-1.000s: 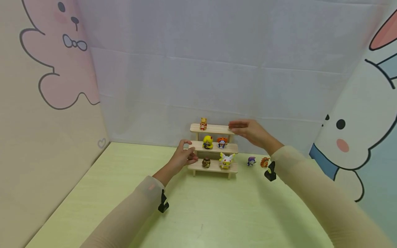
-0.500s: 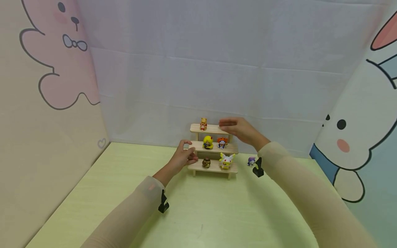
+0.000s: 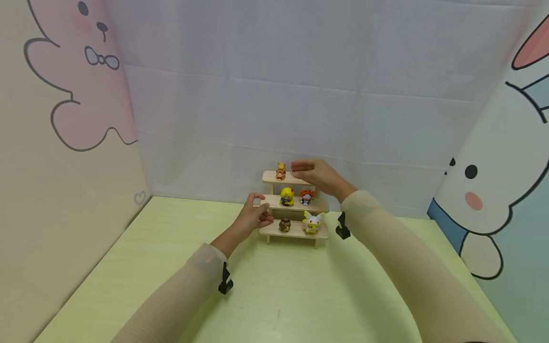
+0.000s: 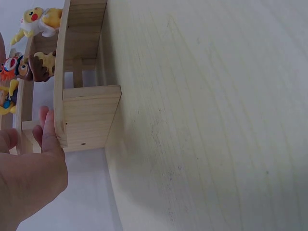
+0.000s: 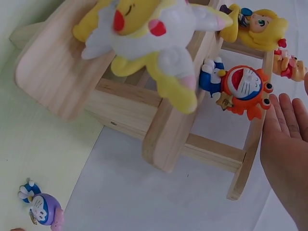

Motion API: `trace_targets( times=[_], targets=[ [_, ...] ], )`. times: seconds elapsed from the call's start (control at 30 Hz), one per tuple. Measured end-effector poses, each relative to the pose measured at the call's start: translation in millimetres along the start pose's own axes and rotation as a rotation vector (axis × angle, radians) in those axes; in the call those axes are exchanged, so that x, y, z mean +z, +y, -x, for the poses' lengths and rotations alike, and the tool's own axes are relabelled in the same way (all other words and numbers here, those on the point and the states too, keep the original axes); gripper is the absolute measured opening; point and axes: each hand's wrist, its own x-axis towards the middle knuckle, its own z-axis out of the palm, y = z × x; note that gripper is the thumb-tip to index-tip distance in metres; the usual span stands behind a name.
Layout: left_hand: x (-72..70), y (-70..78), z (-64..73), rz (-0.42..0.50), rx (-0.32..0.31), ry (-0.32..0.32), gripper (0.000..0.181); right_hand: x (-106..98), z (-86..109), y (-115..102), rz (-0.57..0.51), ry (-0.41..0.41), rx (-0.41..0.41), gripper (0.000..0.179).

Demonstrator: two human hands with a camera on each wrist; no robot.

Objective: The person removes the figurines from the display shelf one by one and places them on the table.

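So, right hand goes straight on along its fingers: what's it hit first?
Probably the small yellow bear figurine in red on the pale wooden top shelf, though depth is unclear.

No legible txt, labels, brands, nos. or signs in any view.

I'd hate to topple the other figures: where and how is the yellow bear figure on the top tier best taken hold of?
The yellow bear figure is probably best pinched across its body, below the ears, from the front: it stands upright on the top tier, with white cloth behind and the right hand to one side.
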Motion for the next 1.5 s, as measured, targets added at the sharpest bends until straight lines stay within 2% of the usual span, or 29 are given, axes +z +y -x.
trace_targets(
  times=[0.4, 0.77, 1.0, 1.5],
  targets=[
    [1.1, 1.9, 2.1, -0.016, 0.004, 0.008, 0.032, 16.5, -14.6, -11.1, -0.010, -0.009, 0.017, 0.050],
    [3.3, 4.2, 2.6, -0.008, -0.002, 0.009, 0.032, 26.1, -19.1, -21.6, 0.039, 0.003, 0.016, 0.051],
    [2.8, 4.8, 2.5, 0.006, -0.012, -0.002, 0.032, 29.7, -20.0, -24.1, 0.121, 0.050, 0.027, 0.045],
    [3.0, 3.1, 2.5, -0.004, -0.002, -0.005, 0.031, 30.1, -17.7, -21.2, 0.107, 0.099, 0.016, 0.036]
  ],
)
